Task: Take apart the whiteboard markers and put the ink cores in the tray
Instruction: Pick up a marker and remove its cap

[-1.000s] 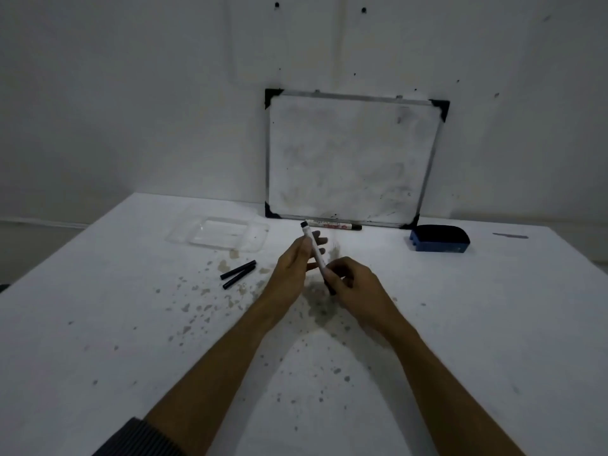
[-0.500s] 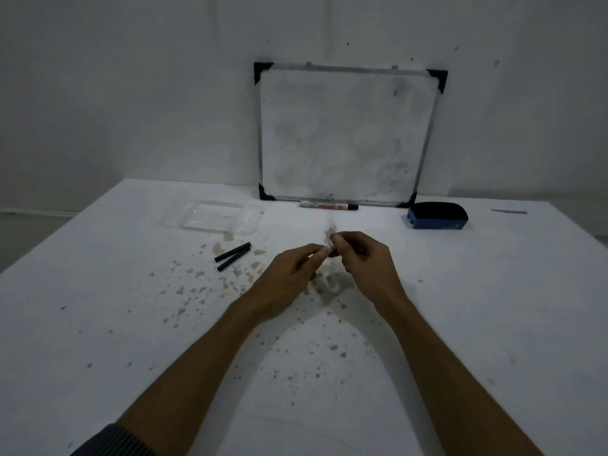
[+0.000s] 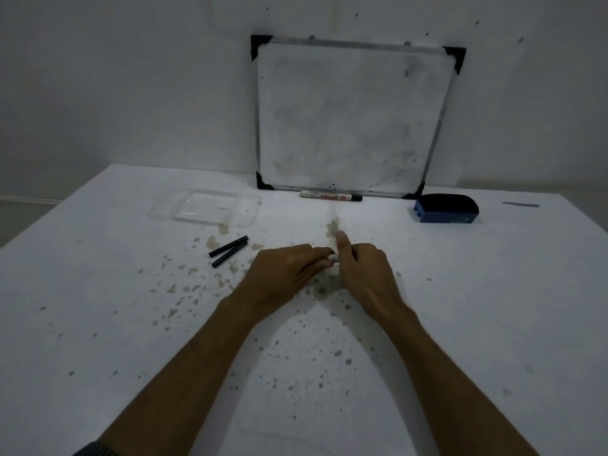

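- Holding one small whiteboard marker [image 3: 333,258] between them, both hands meet low over the middle of the tabletop [image 3: 493,307].
- The left hand [image 3: 283,274] has its fingers [image 3: 316,253] curled shut around one end of the marker.
- The right hand [image 3: 365,274] has its fingers curled shut around the other end, and its thumb [image 3: 342,245] sticks up.
- Only a tiny white bit of the marker shows in the gap between the two hands. The rest is hidden inside them.
- Two black ink cores [image 3: 228,251] lie side by side on the tabletop, to the left of the hands and apart from them.
- A clear tray [image 3: 205,210] sits farther back on the left, near the cores but not touching them.
- Another marker [image 3: 330,196] lies flat at the foot of a whiteboard [image 3: 352,116] that leans on the wall.
- A blue eraser [image 3: 444,209] sits to the right of that marker.
- Little brown spots are all over the tabletop around the hands.
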A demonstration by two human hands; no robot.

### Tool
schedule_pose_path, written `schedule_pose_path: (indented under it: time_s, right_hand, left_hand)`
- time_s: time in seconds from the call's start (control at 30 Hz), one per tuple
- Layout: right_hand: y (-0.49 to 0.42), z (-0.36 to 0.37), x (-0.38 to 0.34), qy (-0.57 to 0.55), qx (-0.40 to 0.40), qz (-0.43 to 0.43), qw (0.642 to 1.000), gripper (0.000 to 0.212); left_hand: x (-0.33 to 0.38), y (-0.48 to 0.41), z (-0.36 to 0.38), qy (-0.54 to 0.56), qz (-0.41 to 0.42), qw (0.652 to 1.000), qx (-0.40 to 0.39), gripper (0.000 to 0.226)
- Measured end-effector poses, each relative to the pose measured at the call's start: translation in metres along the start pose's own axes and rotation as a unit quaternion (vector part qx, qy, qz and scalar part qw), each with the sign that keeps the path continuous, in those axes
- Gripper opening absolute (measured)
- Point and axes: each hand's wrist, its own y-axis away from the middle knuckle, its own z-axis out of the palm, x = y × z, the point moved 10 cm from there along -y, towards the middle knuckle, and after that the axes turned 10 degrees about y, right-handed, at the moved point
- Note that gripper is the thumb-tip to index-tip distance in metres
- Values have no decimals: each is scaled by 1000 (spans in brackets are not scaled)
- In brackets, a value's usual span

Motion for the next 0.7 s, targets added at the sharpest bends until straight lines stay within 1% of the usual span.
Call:
schedule_pose_path:
  time_s: [0.07, 0.1, 0.17, 0.23, 0.27, 0.3, 0.33, 0.37, 0.4, 0.43, 0.47, 0.5, 0.53, 0.57, 0.63, 0.67, 0.7]
  right_hand:
    - [1, -3, -3, -15, 23, -23, 999, 61]
    - [3, -7, -7, -32, 37, -44, 998, 60]
    - [8, -17, -22, -64, 67, -120, 989, 54]
    - [19, -26, -43, -16, 82, -218, 972, 38]
    - [24, -25, -50, 9, 71, -256, 964, 26]
    - [26, -24, -54, 18, 59, -278, 959, 22]
    - [27, -24, -54, 20, 64, -282, 957, 29]
    - [25, -24, -50, -2, 65, -249, 966, 42]
    - [19, -23, -42, -36, 53, -184, 981, 54]
    - [12, -15, -29, -60, 21, -108, 992, 61]
    - [8, -6, -18, -57, -3, -46, 997, 64]
    - [6, 0, -11, -38, -16, -15, 999, 64]
    - [5, 3, -8, -23, -23, 0, 999, 64]
    - [6, 4, -5, -22, -24, 7, 999, 64]
    - [8, 6, -2, -43, -18, 6, 999, 62]
    - [10, 4, -2, -52, -4, -4, 999, 61]
    - [11, 0, -4, -55, 15, -21, 998, 60]
  left_hand:
    - [-12, -2, 9, 76, -73, 993, -47, 43]
    - [-19, -1, 14, 126, -113, 983, -73, 41]
    - [-23, 2, 24, 257, -185, 941, -118, 30]
    - [-23, 8, 28, 357, -236, 888, -168, 37]
    - [-22, 12, 29, 390, -257, 862, -199, 41]
    - [-22, 17, 31, 410, -273, 842, -220, 43]
    - [-23, 20, 31, 417, -284, 832, -228, 45]
    - [-25, 20, 31, 410, -286, 839, -216, 44]
    - [-26, 19, 28, 386, -273, 862, -182, 40]
    - [-26, 16, 22, 333, -245, 901, -135, 34]
    - [-24, 13, 14, 250, -202, 943, -89, 31]
    - [-18, 11, 7, 151, -152, 975, -54, 36]
    - [-12, 9, 2, 73, -101, 992, -30, 41]
    - [-7, 7, -2, 26, -60, 998, -12, 45]
    - [-2, 4, -6, 2, -25, 1000, -4, 49]
    - [-3, 3, -4, 19, -32, 999, -20, 49]
    - [-6, 4, 2, 58, -59, 995, -49, 48]
